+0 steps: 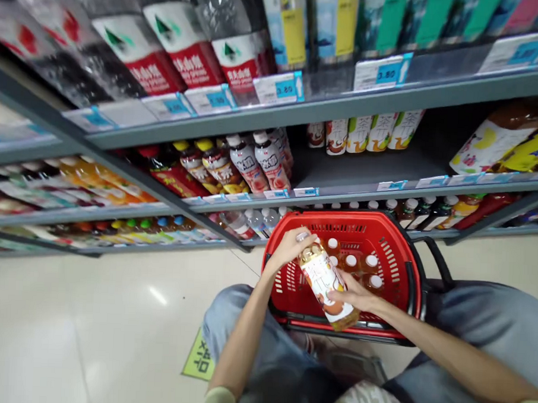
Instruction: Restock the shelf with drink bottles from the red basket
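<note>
Over a red shopping basket (339,225), both my hands hold a tilted tea bottle (323,281) with a white label and amber drink inside. My left hand (291,247) is closed around its neck and cap at the upper end. Lower down, my right hand (352,291) grips the side of the label. Inside the basket stand several bottles with white caps (351,261), partly hidden by the held bottle and my right hand. The basket sits between my knees, in front of the shelves.
Similar tea bottles (359,134) stand at the back of the middle shelf (342,169). Peach drink bottles (255,162) are left of them, and large bottles (499,137) lie to the right. The basket's black handle (436,259) sticks out at right. A green floor sticker (198,359) shows beside my knee.
</note>
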Tool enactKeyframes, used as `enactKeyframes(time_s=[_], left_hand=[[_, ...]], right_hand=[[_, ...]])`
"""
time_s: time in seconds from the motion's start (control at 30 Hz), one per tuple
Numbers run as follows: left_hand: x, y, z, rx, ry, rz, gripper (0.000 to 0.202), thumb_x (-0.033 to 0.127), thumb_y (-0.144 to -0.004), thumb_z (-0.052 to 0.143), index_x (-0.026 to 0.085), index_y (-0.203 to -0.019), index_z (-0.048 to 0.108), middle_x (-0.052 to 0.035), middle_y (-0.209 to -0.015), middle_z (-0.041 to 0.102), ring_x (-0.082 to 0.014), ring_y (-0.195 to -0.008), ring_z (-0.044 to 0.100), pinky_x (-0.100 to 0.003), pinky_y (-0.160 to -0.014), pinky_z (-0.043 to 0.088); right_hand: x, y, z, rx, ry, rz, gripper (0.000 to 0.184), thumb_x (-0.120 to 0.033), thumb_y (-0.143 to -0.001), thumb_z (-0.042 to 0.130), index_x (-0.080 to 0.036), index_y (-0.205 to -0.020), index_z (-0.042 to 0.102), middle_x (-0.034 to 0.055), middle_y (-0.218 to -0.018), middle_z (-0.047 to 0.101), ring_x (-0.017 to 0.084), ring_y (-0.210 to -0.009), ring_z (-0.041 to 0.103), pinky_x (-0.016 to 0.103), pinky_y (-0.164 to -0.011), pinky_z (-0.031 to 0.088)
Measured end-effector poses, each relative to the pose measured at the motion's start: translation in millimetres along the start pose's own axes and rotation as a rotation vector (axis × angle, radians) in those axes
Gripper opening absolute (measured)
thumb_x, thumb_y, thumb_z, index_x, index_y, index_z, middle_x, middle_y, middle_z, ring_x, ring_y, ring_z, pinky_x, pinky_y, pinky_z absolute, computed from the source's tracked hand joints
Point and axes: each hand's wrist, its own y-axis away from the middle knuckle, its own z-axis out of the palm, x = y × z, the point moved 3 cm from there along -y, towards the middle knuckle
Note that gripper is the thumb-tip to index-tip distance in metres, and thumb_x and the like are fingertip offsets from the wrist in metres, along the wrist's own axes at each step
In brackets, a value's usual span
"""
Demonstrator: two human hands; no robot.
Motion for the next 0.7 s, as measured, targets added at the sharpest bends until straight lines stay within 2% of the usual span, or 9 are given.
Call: enactKeyframes(time_s=[0.07, 0.13, 0.2, 0.3, 0.37, 0.47, 0.57, 0.63, 0.7], left_hand=[[7, 10, -8.8, -0.074, -0.075, -0.033, 0.043, 0.059, -0.086, 0.064, 0.017, -0.076, 0.063, 0.0015, -0.07, 0.06, -0.0134, -0.066, 0.052, -0.025, -0.062, 0.038], [13, 21, -14.5, -0.084, -0.126, -0.047, 0.043, 0.058, -0.088, 0.062, 0.017, -0.075, 0.061, 0.0022, -0.068, 0.059, -0.0124, -0.063, 0.05, -0.024, -0.061, 0.037], [19, 32, -17.1, -0.001, -0.165, -0.028, 0.04, 0.054, -0.089, 0.06, 0.018, -0.073, 0.059, 0.0027, -0.064, 0.057, -0.0118, -0.061, 0.049, -0.024, -0.06, 0.037], [33, 49, -15.0, 0.182, -0.271, 0.028, 0.031, 0.043, -0.09, 0.056, 0.019, -0.072, 0.057, 0.0029, -0.06, 0.056, -0.0119, -0.056, 0.051, -0.024, -0.057, 0.038], [50, 60, -10.3, 0.274, -0.451, 0.133, 0.024, 0.036, -0.09, 0.054, 0.019, -0.073, 0.058, 0.0023, -0.06, 0.059, -0.0122, -0.054, 0.053, -0.024, -0.057, 0.039], [88, 75, -0.6, 0.367, -0.812, 0.432, 0.02, 0.028, -0.09, 0.054, 0.02, -0.074, 0.061, 0.0001, -0.064, 0.065, -0.0135, -0.057, 0.058, -0.026, -0.06, 0.04], [121, 81, 4.3, 0.422, -1.047, 0.672, 0.018, 0.025, -0.089, 0.057, 0.02, -0.072, 0.06, 0.0, -0.062, 0.063, -0.0139, -0.055, 0.058, -0.027, -0.057, 0.038], [136, 78, 1.5, 0.462, -1.114, 0.753, 0.018, 0.024, -0.086, 0.06, 0.021, -0.069, 0.058, 0.0012, -0.058, 0.06, -0.0133, -0.053, 0.055, -0.027, -0.055, 0.037], [147, 72, -5.0, 0.502, -1.153, 0.8, 0.019, 0.024, -0.083, 0.063, 0.021, -0.066, 0.056, 0.0019, -0.056, 0.057, -0.013, -0.052, 0.052, -0.027, -0.053, 0.035]], right_hand=[[-6, 0, 6, -0.067, -0.022, -0.031, 0.081, -0.05, -0.074, 0.085, -0.014, -0.139, 0.053, 0.0136, -0.129, 0.068, 0.029, -0.117, 0.065, 0.045, -0.103, 0.052], [-11, 1, 9, -0.134, -0.016, -0.06, 0.083, -0.047, -0.074, 0.086, -0.014, -0.141, 0.051, 0.0144, -0.132, 0.066, 0.03, -0.12, 0.064, 0.046, -0.105, 0.051], [-14, -1, 9, -0.16, 0.043, -0.097, 0.086, -0.044, -0.073, 0.087, -0.014, -0.143, 0.048, 0.0154, -0.136, 0.064, 0.03, -0.124, 0.062, 0.048, -0.108, 0.048], [-16, -7, 7, -0.098, 0.216, -0.128, 0.091, -0.04, -0.064, 0.091, -0.013, -0.14, 0.05, 0.0155, -0.135, 0.064, 0.031, -0.124, 0.06, 0.048, -0.11, 0.047], [-19, -12, 7, -0.047, 0.318, -0.148, 0.089, -0.038, -0.059, 0.092, -0.014, -0.136, 0.053, 0.0135, -0.128, 0.067, 0.03, -0.12, 0.063, 0.046, -0.107, 0.049], [-30, -15, 8, 0.015, 0.449, -0.177, 0.095, -0.038, -0.056, 0.093, -0.016, -0.138, 0.052, 0.0109, -0.124, 0.069, 0.028, -0.11, 0.067, 0.041, -0.1, 0.053], [-38, -10, 5, 0.083, 0.732, -0.135, 0.102, -0.04, -0.065, 0.089, -0.015, -0.151, 0.041, 0.0178, -0.134, 0.064, 0.033, -0.118, 0.066, 0.044, -0.1, 0.053], [-34, -4, 2, 0.083, 1.031, -0.046, 0.089, -0.036, -0.08, 0.079, -0.01, -0.155, 0.038, 0.0252, -0.136, 0.063, 0.038, -0.12, 0.066, 0.051, -0.099, 0.053], [-22, 2, 1, 0.033, 1.271, 0.028, 0.073, -0.025, -0.081, 0.077, -0.008, -0.147, 0.052, 0.028, -0.124, 0.068, 0.043, -0.113, 0.07, 0.057, -0.093, 0.055]])
